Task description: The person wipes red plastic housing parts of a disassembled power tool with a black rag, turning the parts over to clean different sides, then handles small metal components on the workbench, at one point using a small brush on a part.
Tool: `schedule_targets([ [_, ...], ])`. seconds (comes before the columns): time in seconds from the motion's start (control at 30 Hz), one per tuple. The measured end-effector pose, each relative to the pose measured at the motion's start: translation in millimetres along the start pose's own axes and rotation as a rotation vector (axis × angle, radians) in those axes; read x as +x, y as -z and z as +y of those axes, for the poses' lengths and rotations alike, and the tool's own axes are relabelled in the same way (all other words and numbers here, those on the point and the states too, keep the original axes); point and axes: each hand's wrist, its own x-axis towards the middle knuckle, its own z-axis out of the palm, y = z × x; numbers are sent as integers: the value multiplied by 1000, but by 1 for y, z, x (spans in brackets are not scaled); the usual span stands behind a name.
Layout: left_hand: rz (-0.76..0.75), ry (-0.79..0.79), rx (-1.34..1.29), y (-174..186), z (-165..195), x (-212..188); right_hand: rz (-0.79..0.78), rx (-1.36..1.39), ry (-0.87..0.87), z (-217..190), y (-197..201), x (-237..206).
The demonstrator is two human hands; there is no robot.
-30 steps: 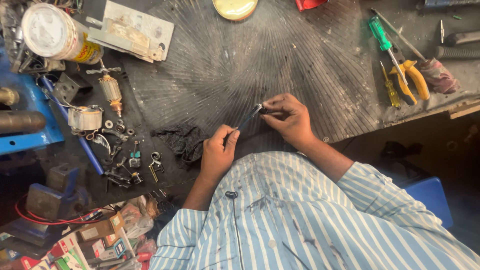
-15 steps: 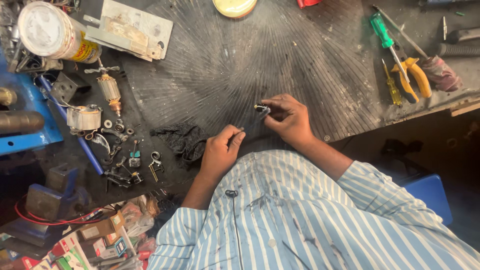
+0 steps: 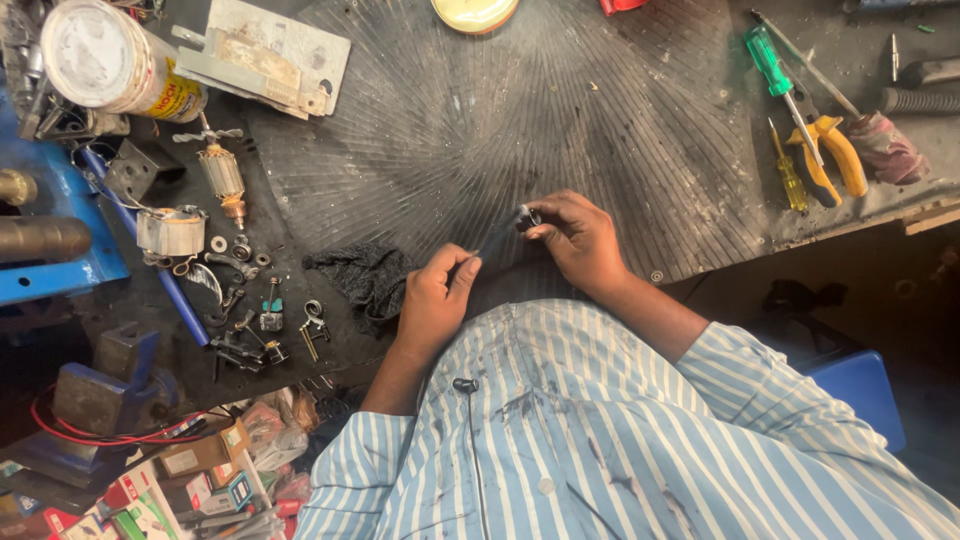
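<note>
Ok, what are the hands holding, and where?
A thin dark strip, blurred: right hand pinches its far end with a small metal piece, left hand pinches the near end.

A yellow-labelled white can (image 3: 110, 62) lies top left; colourful small boxes (image 3: 190, 480) crowd bottom left.

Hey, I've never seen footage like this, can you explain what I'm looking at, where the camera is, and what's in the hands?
There is no machine here: a person in a striped blue shirt works with bare hands. The one camera sits on their head and looks straight down. The left hand and right hand hold a small dark part between them; it is blurred, too small to identify. They work over a dark ribbed round mat. Nearby lie a crumpled black cloth, a copper-wound motor armature, a green-handled screwdriver and yellow-handled pliers.
</note>
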Motion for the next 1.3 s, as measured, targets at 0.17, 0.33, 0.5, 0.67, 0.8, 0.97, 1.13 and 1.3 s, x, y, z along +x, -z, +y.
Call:
schedule_targets([
  [0.17,6,-148,-105,-5,0,-2,3,74,79,-2,0,1],
  [0.33,54,-32,5,-1,10,-4,38,209,139,6,0,0],
  [0.5,2,-47,71,10,24,-5,32,227,-4,16,0,-3],
  [0.67,44,-176,211,19,32,-6,7,86,101,17,5,-4],
  [0.8,-123,-64,158,25,26,-6,-26,126,152,18,6,-3],
  [0.97,-238,308,-114,19,10,-3,-66,162,177,18,3,-1],
  [1.13,-208,354,-328,12,11,-2,-69,138,140,12,6,0],
  [1.3,18,-34,299,27,25,-2,-56,5,40,7,9,0],
])
